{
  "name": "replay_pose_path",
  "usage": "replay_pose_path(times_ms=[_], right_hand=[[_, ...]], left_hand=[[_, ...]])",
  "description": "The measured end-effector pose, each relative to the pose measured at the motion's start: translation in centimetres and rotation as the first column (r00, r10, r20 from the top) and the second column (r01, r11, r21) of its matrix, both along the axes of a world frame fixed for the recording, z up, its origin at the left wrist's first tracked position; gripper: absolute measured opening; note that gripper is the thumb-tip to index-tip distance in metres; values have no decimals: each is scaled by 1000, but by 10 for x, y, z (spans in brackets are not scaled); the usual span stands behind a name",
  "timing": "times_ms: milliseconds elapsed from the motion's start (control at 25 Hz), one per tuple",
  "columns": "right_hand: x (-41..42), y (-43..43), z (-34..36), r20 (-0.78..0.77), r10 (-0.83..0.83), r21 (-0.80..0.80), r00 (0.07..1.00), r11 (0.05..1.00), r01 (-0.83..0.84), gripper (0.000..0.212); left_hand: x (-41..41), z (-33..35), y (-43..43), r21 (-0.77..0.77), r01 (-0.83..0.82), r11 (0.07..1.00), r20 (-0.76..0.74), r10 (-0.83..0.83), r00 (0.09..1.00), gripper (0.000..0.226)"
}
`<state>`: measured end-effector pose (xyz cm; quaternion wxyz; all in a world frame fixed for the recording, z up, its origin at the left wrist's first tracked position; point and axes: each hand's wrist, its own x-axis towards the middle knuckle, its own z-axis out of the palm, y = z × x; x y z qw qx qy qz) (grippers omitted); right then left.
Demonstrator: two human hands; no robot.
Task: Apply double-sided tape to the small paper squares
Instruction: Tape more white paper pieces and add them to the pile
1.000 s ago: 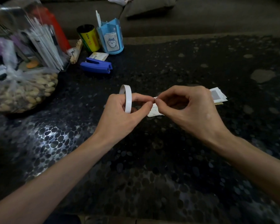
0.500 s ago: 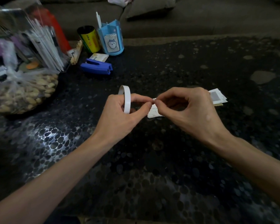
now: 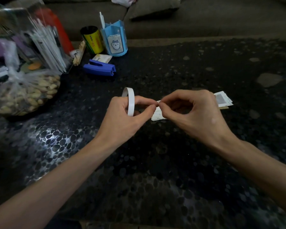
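1. The sofa [image 3: 205,22] runs across the far side, with a cushion on its seat.
2. The worktop [image 3: 155,179] is dark with a pebble pattern, and a patch of glare shows at its left.
3. A clear bag of peanuts [image 3: 28,95] sits at the left edge, its neck tied. Behind it stands a clear container of white sticks [image 3: 45,47], blurred.
4. The left hand [image 3: 122,119] hovers over the middle of the worktop and grips the tape roll [image 3: 131,101]. The roll stands on edge, and the forefinger seems to pass through the ring, with the thumb below.
5. The right hand [image 3: 193,113] is just beside the left, fingers curled. Its thumb and forefinger pinch a small white piece [image 3: 158,101] where the fingertips of both hands meet. I cannot tell whether this is the tape's loose end or paper.
6. A blue pen holder [image 3: 116,42] with a cartoon label stands at the far left, touching a yellow can [image 3: 92,40].
7. A blue stapler [image 3: 99,69] lies in front of them, with a small pale packet [image 3: 102,57] between.
8. The paper squares lie flat on the worktop. One sheet [image 3: 157,115] is under the meeting fingertips, partly hidden by the right hand. A small stack [image 3: 223,100] shows beyond the right hand's knuckles.
9. A wooden clip [image 3: 79,53] leans by the container.
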<state>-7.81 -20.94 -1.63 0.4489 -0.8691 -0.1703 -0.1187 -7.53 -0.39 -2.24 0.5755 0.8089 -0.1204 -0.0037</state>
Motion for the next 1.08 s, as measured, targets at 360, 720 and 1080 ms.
replay_pose_path(times_ms=[360, 720, 1080], right_hand=[[0, -1, 0, -1, 5, 22, 1000, 1000, -5, 12], [0, -1, 0, -4, 9, -1, 1000, 1000, -9, 11], [0, 0, 0, -3, 2, 8, 1000, 1000, -2, 10]], left_hand=[[0, 1, -1, -15, -6, 1000, 0, 6, 1000, 13], [-1, 4, -1, -5, -3, 1000, -1, 3, 1000, 13], [-2, 4, -2, -37, -13, 999, -16, 12, 1000, 11]])
